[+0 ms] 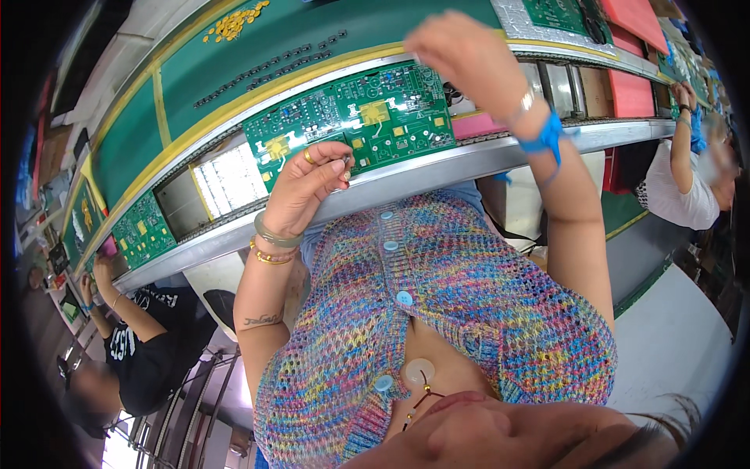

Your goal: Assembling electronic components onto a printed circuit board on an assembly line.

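Observation:
A large green circuit board (320,109) lies across the metal rails of the conveyor in front of me, dotted with small parts and yellow patches. My left hand (308,181) is at the board's near edge, fingers pinched together. Between its thumb and fingertips shows a small electronic component (346,161), too small to name more exactly. My right hand (473,66) is raised above the board's far right corner. Motion smears its fingers, so whether they hold anything is unclear. A blue wrist strap (547,139) circles my right wrist.
Beyond the rail, a green work surface holds rows of small black components (273,66) and a pile of yellow discs (234,23). Another circuit board (144,228) rides the conveyor to the left. Co-workers (144,344) sit on both sides. Red panels (631,94) stand at right.

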The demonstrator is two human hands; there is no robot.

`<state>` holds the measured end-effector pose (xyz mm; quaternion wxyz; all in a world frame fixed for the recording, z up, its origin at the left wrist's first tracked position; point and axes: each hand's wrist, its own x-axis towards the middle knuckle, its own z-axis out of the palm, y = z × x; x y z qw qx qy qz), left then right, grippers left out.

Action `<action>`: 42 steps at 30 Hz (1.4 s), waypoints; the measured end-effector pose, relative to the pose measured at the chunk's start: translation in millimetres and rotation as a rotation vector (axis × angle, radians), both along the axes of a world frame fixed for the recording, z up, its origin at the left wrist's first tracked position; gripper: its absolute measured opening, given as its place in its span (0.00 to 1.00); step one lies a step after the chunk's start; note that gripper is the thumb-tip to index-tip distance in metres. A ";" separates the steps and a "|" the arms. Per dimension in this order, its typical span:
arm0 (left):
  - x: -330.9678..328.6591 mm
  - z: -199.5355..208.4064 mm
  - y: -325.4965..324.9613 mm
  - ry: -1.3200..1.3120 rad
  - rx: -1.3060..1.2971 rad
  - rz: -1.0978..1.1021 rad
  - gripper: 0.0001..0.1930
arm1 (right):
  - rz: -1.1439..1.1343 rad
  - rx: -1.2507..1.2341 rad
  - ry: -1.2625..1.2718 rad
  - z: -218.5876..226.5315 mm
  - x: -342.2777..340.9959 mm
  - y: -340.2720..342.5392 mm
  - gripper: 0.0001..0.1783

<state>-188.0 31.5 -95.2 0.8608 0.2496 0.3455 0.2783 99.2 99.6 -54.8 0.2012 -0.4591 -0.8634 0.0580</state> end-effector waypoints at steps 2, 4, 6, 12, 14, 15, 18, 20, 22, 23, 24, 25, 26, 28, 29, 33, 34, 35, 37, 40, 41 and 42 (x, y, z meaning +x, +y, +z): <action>-1.2 4.1 -3.1 0.045 0.005 0.029 0.11 | -0.016 0.059 0.103 14.2 -15.3 42.2 0.04; 0.8 11.7 -1.4 0.294 0.177 0.013 0.10 | -0.062 0.170 0.033 2.9 -16.7 85.2 0.04; 4.2 13.9 -8.4 0.433 0.273 0.057 0.10 | -0.135 0.310 -0.145 -18.2 -29.4 127.0 0.06; -0.2 3.5 -19.3 0.716 0.512 0.074 0.09 | -0.293 0.206 -0.391 -50.7 -69.0 174.8 0.10; 2.8 3.5 -19.5 0.814 0.602 0.075 0.08 | -0.300 0.189 -0.367 -53.3 -76.8 174.8 0.10; 3.5 4.4 -18.9 0.897 0.684 0.047 0.07 | -0.305 0.175 -0.345 -54.6 -80.2 174.5 0.10; 6.8 6.2 -17.6 1.013 0.846 0.030 0.06 | -0.308 0.202 -0.322 -58.6 -82.9 172.6 0.10; 9.1 6.9 -17.8 1.044 0.921 0.046 0.06 | -0.307 0.205 -0.305 -53.6 -82.7 167.8 0.10; 11.2 8.5 -17.7 1.096 0.973 0.018 0.06 | -0.339 0.195 -0.242 -47.7 -81.4 163.3 0.10; 12.4 9.3 -17.5 1.094 0.974 0.016 0.06 | -0.342 0.194 -0.243 -43.6 -80.2 160.8 0.10; 13.2 10.4 -17.1 1.114 1.031 0.013 0.06 | -0.324 0.184 -0.173 -38.1 -78.9 157.6 0.09; 13.7 11.3 -16.9 1.134 1.088 0.010 0.06 | -0.305 0.173 -0.103 -32.6 -77.6 153.5 0.09; 13.7 12.1 -17.0 1.132 1.090 0.008 0.06 | -0.308 0.172 -0.103 -26.9 -75.2 147.3 0.09; 14.1 13.4 -17.4 1.202 1.242 -0.047 0.07 | -0.180 0.193 0.067 -15.1 -69.7 131.6 0.09; 13.4 13.4 -18.0 1.207 1.240 -0.047 0.07 | -0.177 0.192 0.071 -13.6 -70.7 127.2 0.09; 18.8 18.9 -14.5 1.302 1.501 -0.146 0.07 | -0.133 0.096 0.208 -5.5 -58.1 110.3 0.09; 20.0 21.3 -14.1 1.336 1.568 -0.184 0.08 | -0.096 0.069 0.230 -3.7 -54.5 104.9 0.08; 20.4 22.2 -13.0 1.332 1.568 -0.185 0.08 | -0.098 0.069 0.229 -0.6 -50.4 96.0 0.08; 17.5 23.0 -13.2 1.372 1.573 -0.244 0.09 | -0.024 -0.005 0.368 5.9 -45.5 71.7 0.07; 15.8 20.2 -12.7 1.333 1.642 -0.261 0.10 | 0.024 -0.020 0.405 10.7 -33.6 31.6 0.07; 15.6 20.2 -12.3 1.332 1.640 -0.254 0.10 | 0.036 -0.048 0.429 10.1 -28.2 19.1 0.07; 15.5 20.6 -12.1 1.321 1.569 -0.232 0.08 | 0.047 -0.074 0.393 2.8 -21.1 6.0 0.07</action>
